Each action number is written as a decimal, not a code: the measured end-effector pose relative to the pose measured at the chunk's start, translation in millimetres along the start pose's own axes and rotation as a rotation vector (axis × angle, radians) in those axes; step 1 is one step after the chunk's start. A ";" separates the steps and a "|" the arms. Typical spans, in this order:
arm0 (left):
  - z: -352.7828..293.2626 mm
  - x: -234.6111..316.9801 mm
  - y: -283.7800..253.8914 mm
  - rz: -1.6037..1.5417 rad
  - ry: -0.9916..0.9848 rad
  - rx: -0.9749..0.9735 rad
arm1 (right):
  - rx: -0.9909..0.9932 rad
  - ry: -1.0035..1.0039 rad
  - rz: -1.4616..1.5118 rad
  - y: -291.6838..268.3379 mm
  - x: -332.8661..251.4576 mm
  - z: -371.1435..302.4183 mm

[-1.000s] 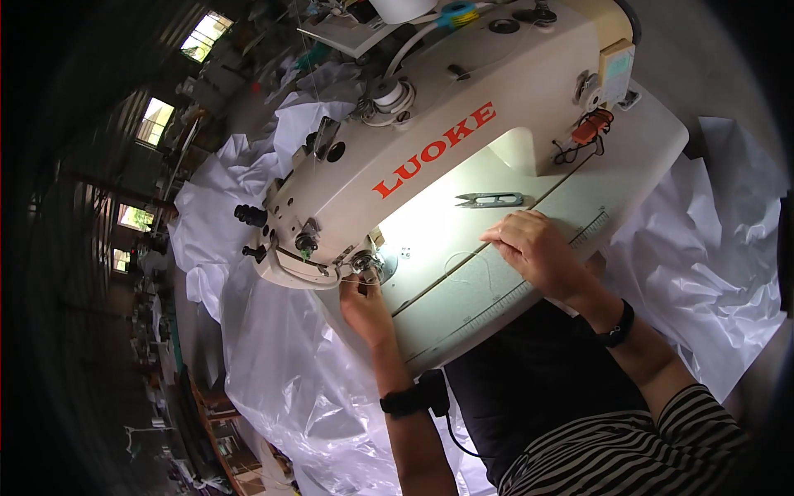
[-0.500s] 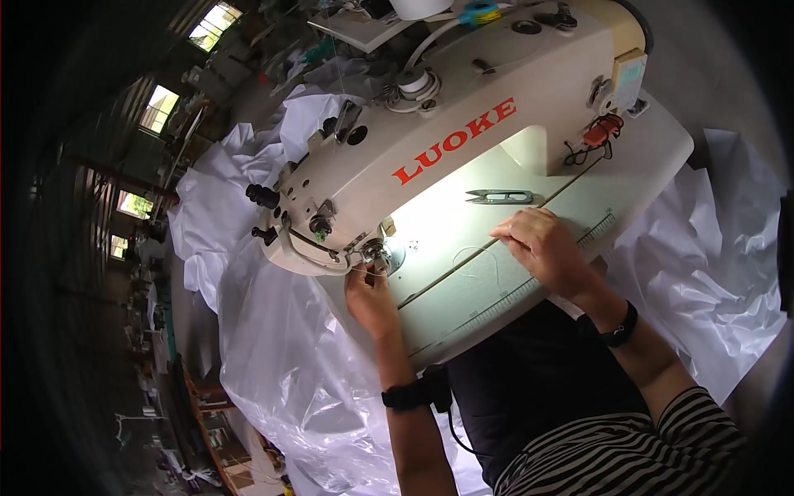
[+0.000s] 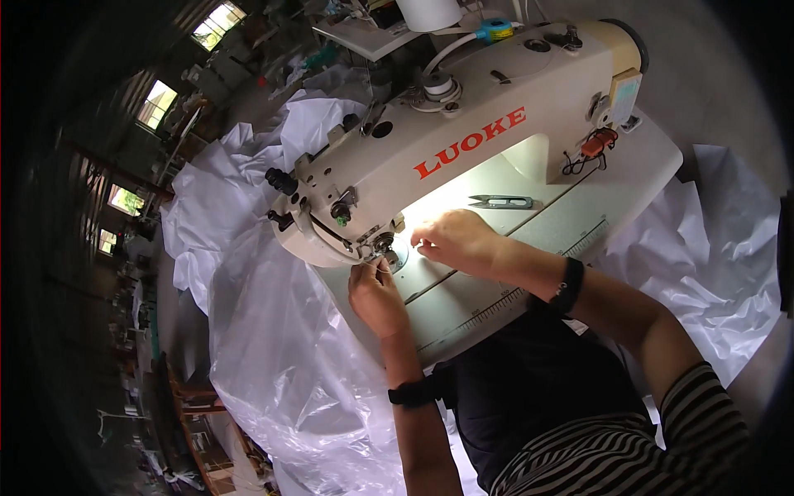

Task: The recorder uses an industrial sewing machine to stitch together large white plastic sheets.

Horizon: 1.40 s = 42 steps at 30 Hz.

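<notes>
In the head view, the white metal sewing machine with red lettering (image 3: 471, 120) slants across the centre and upper right of the frame, and at frame centre the left hand (image 3: 377, 296) has its bent fingertips just below the silvery metal presser-foot assembly (image 3: 385, 245). Just right of that assembly, the right hand (image 3: 455, 240) hovers over the pale machine bed with curled fingers; I cannot tell whether either hand is closed on anything. Slim grey metal thread snips (image 3: 514, 202) lie on the bed above the right hand, and crumpled translucent white plastic sheeting (image 3: 281, 364) fills the lower left.
</notes>
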<state>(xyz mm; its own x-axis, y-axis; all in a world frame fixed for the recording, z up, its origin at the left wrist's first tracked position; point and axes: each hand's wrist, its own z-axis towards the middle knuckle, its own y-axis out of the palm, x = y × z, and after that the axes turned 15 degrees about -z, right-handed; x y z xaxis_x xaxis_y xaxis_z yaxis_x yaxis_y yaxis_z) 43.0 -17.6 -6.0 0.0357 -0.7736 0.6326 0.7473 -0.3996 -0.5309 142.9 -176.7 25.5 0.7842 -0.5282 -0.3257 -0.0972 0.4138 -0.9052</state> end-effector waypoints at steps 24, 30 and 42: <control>-2.6 -1.8 1.6 0.023 0.061 0.028 | 0.032 0.128 -0.109 37.2 -22.9 22.4; -0.8 -3.8 1.8 0.077 0.144 0.014 | 0.040 0.138 -0.130 36.5 -27.5 22.0; -0.2 -4.9 -0.2 0.000 0.131 0.016 | 0.114 0.113 -0.125 40.3 -27.5 20.3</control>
<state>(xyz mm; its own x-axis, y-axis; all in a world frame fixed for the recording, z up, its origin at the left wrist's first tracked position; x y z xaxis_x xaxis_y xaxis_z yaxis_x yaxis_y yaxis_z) 42.6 -13.8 -9.0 -0.0502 -0.8315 0.5532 0.7576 -0.3926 -0.5214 129.8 -130.4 3.5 0.7111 -0.6580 -0.2476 0.0713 0.4179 -0.9057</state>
